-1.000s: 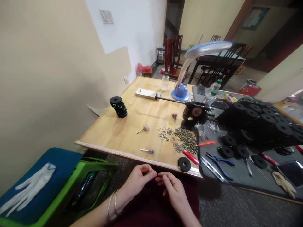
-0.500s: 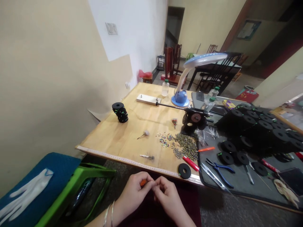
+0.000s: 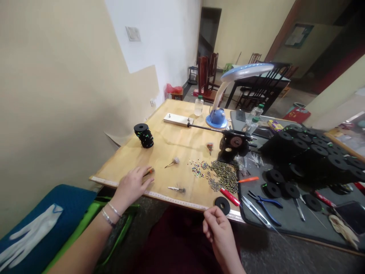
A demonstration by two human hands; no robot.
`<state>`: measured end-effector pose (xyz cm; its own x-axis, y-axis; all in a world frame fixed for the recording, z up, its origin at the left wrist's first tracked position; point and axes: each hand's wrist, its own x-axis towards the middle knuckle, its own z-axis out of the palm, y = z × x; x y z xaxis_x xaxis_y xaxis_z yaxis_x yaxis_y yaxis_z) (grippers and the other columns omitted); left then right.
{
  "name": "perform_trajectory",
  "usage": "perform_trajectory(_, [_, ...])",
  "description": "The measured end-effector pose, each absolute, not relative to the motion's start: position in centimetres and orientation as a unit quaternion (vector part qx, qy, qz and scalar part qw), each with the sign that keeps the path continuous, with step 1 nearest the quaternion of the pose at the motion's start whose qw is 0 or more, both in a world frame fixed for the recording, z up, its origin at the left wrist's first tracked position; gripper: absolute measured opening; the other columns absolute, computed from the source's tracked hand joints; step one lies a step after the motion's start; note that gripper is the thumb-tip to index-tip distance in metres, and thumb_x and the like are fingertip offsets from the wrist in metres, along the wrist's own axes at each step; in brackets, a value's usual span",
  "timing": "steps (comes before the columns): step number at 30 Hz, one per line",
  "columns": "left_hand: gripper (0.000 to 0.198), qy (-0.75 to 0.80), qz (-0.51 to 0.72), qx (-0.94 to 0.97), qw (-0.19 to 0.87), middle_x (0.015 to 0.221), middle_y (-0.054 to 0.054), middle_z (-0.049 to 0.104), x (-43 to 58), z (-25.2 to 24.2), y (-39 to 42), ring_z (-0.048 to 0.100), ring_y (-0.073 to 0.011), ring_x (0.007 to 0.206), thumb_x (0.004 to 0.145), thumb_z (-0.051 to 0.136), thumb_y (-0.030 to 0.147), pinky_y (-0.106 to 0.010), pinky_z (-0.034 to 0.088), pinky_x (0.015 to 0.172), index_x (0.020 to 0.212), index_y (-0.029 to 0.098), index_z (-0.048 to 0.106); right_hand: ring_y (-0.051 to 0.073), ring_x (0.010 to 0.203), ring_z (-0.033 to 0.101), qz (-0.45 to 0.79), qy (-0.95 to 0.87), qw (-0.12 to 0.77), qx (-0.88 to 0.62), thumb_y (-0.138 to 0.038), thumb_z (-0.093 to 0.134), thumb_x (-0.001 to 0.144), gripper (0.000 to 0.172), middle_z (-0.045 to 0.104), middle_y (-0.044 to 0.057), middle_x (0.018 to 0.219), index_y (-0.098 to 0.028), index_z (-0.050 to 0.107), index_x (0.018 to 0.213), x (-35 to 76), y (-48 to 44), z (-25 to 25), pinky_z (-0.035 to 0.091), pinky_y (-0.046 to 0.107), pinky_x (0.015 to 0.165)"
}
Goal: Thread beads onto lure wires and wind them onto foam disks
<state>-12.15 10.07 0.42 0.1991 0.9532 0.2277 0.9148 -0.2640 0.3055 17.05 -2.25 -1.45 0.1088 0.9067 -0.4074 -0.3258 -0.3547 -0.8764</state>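
Note:
My left hand (image 3: 132, 186) reaches over the left part of the wooden table (image 3: 119, 167), fingers curled round a small orange-and-dark object (image 3: 149, 171) at the tabletop. Most of that object is hidden by the fingers. Close to the table's front edge, my right hand (image 3: 218, 226) is closed in a pinch; anything between its fingertips is too small to make out. A black foam ring (image 3: 222, 206) lies just beyond it. Between the hands are a white-handled brush-like piece (image 3: 177, 189) and a feathery piece on a thin stem (image 3: 172, 162).
A stack of black spools (image 3: 144, 136) stands at the left. Small beads (image 3: 199, 168), dark striped pieces (image 3: 226, 177), a clamp device (image 3: 234, 144) and a blue lamp (image 3: 217, 118) occupy the middle. Blue pliers (image 3: 266, 207), tweezers (image 3: 256, 213) and many spools (image 3: 316, 152) cover the grey mat.
My hands have come apart. The left has moved forward and left onto the table with the orange object; the right has shifted slightly right, still pinched.

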Motion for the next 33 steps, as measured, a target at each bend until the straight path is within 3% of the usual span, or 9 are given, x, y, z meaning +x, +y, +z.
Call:
perform_trajectory(5, [0.032,0.603,0.210,0.768,-0.037,0.121,-0.015,0.063,-10.4,2.0,8.6,0.052,-0.0371,0.113,0.081,0.058,0.035,-0.055,0.038,0.095,0.108,0.019,0.062,0.006,0.039,0.041,0.580,-0.237,0.529,-0.572,-0.051,0.075,0.070,0.040,0.055,-0.005,0.049,-0.019,0.052,0.073,19.2,-3.1,-0.7,0.023,0.014,0.036])
perform_trajectory(7, [0.026,0.577,0.268,0.772,-0.021,0.118,-0.013,0.064,-9.0,2.7,7.7,0.054,-0.0330,0.111,0.083,0.056,0.030,-0.052,0.038,0.097,0.107,0.019,0.062,0.006,0.039,0.042,0.570,-0.229,0.538,-0.576,-0.050,0.075,0.070,0.039,0.055,-0.005,0.049,-0.019,0.053,0.074,19.8,-3.4,-0.7,0.024,0.014,0.036])
perform_trajectory(10, [0.022,0.469,0.301,0.825,0.094,0.107,-0.009,0.068,-6.4,2.8,6.7,0.058,-0.0256,0.106,0.086,0.051,0.022,-0.044,0.043,0.096,0.106,0.019,0.062,0.006,0.040,0.041,0.561,-0.214,0.560,-0.571,-0.048,0.077,0.069,0.038,0.054,-0.006,0.049,-0.019,0.053,0.074,20.4,-3.5,-0.6,0.026,0.013,0.036])
perform_trajectory(14, [0.033,0.441,0.230,0.857,0.135,0.117,-0.011,0.062,-3.3,1.2,6.4,0.052,-0.0283,0.111,0.083,0.050,0.013,-0.048,0.045,0.093,0.115,0.018,0.057,0.005,0.039,0.038,0.560,-0.191,0.578,-0.563,-0.046,0.078,0.069,0.037,0.053,-0.006,0.049,-0.020,0.054,0.075,20.9,-3.7,-0.4,0.025,0.013,0.036])
perform_trajectory(20, [0.025,0.480,0.226,0.830,0.171,0.092,-0.010,0.065,-2.4,-0.8,6.9,0.058,-0.0241,0.088,0.088,0.041,0.009,-0.041,0.049,0.081,0.100,0.017,0.061,0.004,0.039,0.035,0.578,-0.181,0.570,-0.555,-0.046,0.078,0.069,0.037,0.051,-0.007,0.047,-0.019,0.053,0.074,20.1,-4.2,-0.9,0.023,0.013,0.037])
perform_trajectory(26, [0.015,0.502,0.313,0.712,0.378,0.088,-0.006,0.065,-2.3,0.0,4.5,0.060,-0.0211,0.086,0.087,0.047,0.020,-0.036,0.048,0.081,0.091,0.019,0.062,0.004,0.038,0.036,0.617,-0.235,0.522,-0.540,-0.052,0.072,0.074,0.040,0.052,-0.006,0.047,-0.018,0.051,0.072,17.9,-3.9,-1.5,0.023,0.013,0.037])
perform_trajectory(30, [0.013,0.496,0.330,0.565,0.571,0.068,0.000,0.059,-1.2,0.2,2.4,0.054,-0.0140,0.059,0.083,0.053,0.030,-0.025,0.044,0.055,0.080,0.018,0.056,0.004,0.036,0.035,0.627,-0.271,0.488,-0.543,-0.057,0.070,0.072,0.044,0.053,-0.006,0.046,-0.018,0.049,0.072,16.6,-3.4,-1.3,0.023,0.013,0.036])
perform_trajectory(33, [0.017,0.476,0.311,0.478,0.670,0.065,0.002,0.058,-0.3,0.5,1.5,0.050,-0.0104,0.052,0.080,0.056,0.033,-0.023,0.041,0.052,0.081,0.016,0.054,0.003,0.035,0.035,0.628,-0.290,0.468,-0.550,-0.061,0.069,0.071,0.047,0.054,-0.006,0.045,-0.018,0.049,0.071,15.9,-3.2,-1.2,0.024,0.013,0.036])
